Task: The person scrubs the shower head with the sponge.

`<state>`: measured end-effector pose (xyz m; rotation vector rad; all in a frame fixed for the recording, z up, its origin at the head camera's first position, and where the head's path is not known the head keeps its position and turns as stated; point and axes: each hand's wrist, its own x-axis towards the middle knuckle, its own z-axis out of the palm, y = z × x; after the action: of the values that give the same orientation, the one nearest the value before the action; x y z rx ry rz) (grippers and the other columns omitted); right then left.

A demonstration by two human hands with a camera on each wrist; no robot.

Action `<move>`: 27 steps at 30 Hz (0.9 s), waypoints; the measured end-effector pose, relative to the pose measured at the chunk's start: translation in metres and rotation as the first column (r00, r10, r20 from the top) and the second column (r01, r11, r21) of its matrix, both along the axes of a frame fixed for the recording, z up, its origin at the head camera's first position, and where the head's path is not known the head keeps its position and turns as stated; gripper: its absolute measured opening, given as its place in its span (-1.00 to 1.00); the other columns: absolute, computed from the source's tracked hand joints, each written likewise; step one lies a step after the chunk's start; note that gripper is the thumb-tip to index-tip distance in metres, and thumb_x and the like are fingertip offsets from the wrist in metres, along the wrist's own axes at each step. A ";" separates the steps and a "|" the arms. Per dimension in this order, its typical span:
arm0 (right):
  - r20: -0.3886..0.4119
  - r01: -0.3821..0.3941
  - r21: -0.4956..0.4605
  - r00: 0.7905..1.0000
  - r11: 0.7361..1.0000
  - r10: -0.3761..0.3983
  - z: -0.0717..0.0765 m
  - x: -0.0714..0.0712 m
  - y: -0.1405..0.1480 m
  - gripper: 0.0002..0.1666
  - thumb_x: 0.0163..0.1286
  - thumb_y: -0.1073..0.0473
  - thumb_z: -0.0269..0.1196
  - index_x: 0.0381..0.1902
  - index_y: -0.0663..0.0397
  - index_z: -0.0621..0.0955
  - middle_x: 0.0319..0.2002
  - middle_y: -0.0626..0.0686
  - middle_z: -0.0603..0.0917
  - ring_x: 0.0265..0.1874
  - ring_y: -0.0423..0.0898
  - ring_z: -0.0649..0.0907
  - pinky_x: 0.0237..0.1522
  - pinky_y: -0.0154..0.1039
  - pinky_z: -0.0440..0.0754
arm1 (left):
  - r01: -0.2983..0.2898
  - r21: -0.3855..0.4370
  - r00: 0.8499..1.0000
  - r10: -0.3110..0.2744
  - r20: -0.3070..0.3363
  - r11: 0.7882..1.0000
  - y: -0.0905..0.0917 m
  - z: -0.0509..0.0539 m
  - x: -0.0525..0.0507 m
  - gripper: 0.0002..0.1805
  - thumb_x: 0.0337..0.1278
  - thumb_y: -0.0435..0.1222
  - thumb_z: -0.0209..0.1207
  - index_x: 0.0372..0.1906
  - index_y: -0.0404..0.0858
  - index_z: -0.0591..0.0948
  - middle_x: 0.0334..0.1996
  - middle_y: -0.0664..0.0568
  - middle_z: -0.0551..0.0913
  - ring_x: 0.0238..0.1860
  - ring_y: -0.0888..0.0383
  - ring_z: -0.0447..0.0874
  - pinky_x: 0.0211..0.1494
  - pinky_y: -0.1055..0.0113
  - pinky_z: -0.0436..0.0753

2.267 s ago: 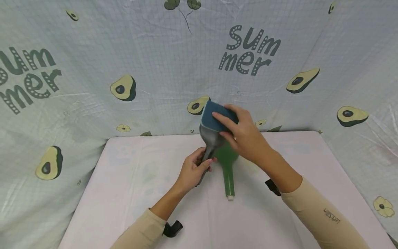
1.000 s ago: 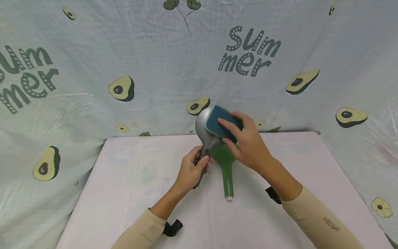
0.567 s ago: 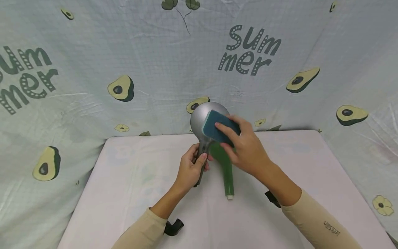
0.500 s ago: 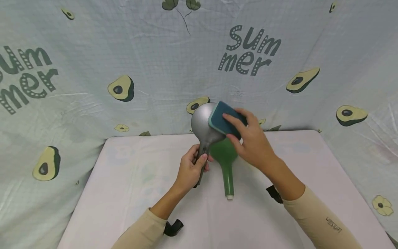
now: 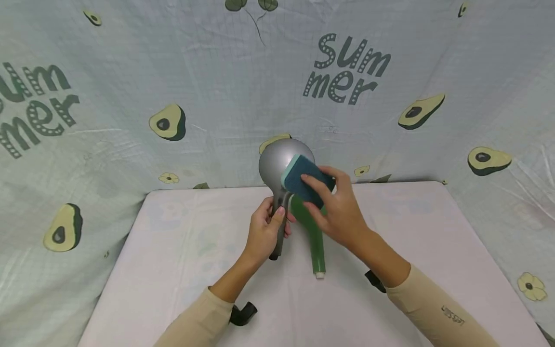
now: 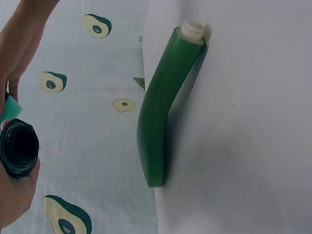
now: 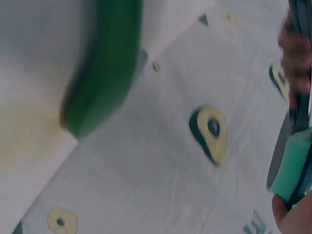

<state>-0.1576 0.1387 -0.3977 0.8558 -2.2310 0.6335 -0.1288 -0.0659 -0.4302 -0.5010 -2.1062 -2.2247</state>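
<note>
In the head view my left hand (image 5: 262,231) grips the handle of a grey shower head (image 5: 277,161), held up above the table with its smooth rounded back towards me. A dark blue and light green sponge (image 5: 305,180) lies against the lower right of that back, pinched in my right hand (image 5: 342,207). The right wrist view also shows the sponge (image 7: 292,163) touching the head. In the left wrist view the grey handle's dark hollow end (image 6: 19,146) points at the camera. Behind the sponge, a green shower head (image 5: 318,250) lies on the table, its upper part partly hidden.
The table has a pale pink-white cover (image 5: 195,270). Behind and beside it hangs a light cloth (image 5: 217,96) printed with avocados and lettering. A black strap-like piece (image 5: 244,314) sits at the left forearm, another (image 5: 375,281) at the right.
The grey shower head has turned and tilted until its rounded back faces me. My right hand has shifted the sponge back and forth over it, now lower and to the left. The green one stays put.
</note>
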 end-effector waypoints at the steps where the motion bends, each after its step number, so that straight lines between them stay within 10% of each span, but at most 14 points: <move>1: -0.023 -0.007 0.022 1.000 1.000 0.008 -0.006 0.004 -0.005 -0.17 0.20 0.18 0.55 0.39 -0.04 0.46 0.27 0.48 0.36 0.18 0.41 0.47 -0.01 0.24 0.67 | -0.003 0.013 1.000 0.003 0.006 1.000 0.000 0.000 0.000 -0.71 0.65 -0.32 -0.07 0.19 -0.45 0.42 -0.31 -0.38 0.64 -0.52 0.22 0.61 -0.39 0.39 0.69; 6: -0.076 -0.030 0.067 0.997 0.997 0.035 -0.022 0.013 -0.017 -0.23 0.26 0.17 0.50 0.37 -0.04 0.43 0.26 0.47 0.34 0.16 0.39 0.49 0.05 0.26 0.70 | 0.022 0.096 0.999 -0.027 0.043 0.995 0.001 0.000 0.000 -0.71 0.67 -0.31 -0.16 0.15 -0.48 0.38 -0.40 -0.23 0.59 -0.59 0.22 0.62 -0.46 0.39 0.69; 11: -0.048 -0.047 -0.010 0.998 0.999 0.046 -0.009 0.006 -0.007 -0.27 0.28 0.26 0.47 0.36 -0.03 0.45 0.35 0.43 0.31 0.25 0.37 0.47 0.12 0.26 0.66 | 0.034 0.147 0.993 -0.050 0.107 0.989 0.002 -0.003 0.001 -0.62 0.66 -0.24 -0.28 0.09 -0.50 0.38 -0.54 -0.05 0.55 -0.68 0.21 0.60 -0.57 0.35 0.67; 19: 0.164 -0.040 -0.151 0.984 0.988 0.064 0.019 -0.012 0.010 -0.27 0.41 0.32 0.37 0.47 0.03 0.38 0.49 0.31 0.21 0.41 0.22 0.40 0.25 0.20 0.60 | 0.022 -0.001 0.976 -0.021 0.216 1.000 0.002 -0.010 0.009 -0.72 0.66 -0.13 -0.29 0.11 -0.26 0.23 -0.58 -0.02 0.48 -0.71 0.16 0.47 -0.60 0.34 0.57; 27: 0.001 -0.125 0.023 0.992 0.992 0.125 -0.010 0.011 -0.010 -0.39 0.44 0.12 0.38 0.38 -0.04 0.43 0.37 0.41 0.28 0.30 0.34 0.45 0.16 0.22 0.65 | 0.029 -0.022 0.991 -0.026 0.128 0.999 0.003 -0.008 0.004 -0.65 0.56 -0.30 -0.03 0.30 -0.26 0.25 -0.62 0.02 0.46 -0.77 0.20 0.43 -0.68 0.32 0.55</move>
<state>-0.1465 0.1284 -0.4075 1.0136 -2.2009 0.6671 -0.1252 -0.0631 -0.4378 -0.4011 -2.2013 -2.3084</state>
